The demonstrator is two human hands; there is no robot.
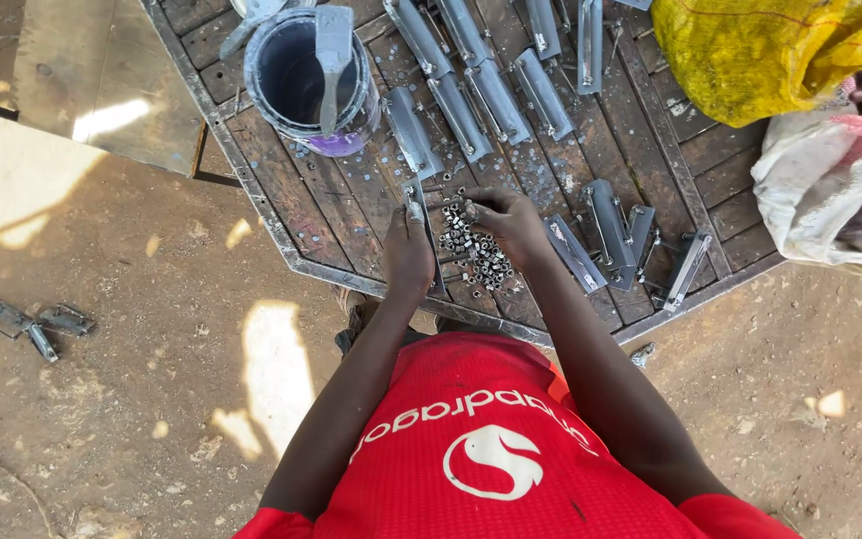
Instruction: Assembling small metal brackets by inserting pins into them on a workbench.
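The left hand (408, 252) is closed around a narrow grey metal bracket (421, 225), holding it upright on the counter (281, 200). The right hand (509, 222) pinches at the top of a heap of small nuts (476, 255), fingertips narrowed as if on one piece; whether it has one I cannot tell. The bracket looks stiff and fairly light, best gripped along its long edges. The nuts look tiny, hard and easy to drop, so a fingertip pinch suits them. More painted brackets (471, 90) lie in rows beyond, beside a paint can (311, 85) with a brush (332, 50) across it.
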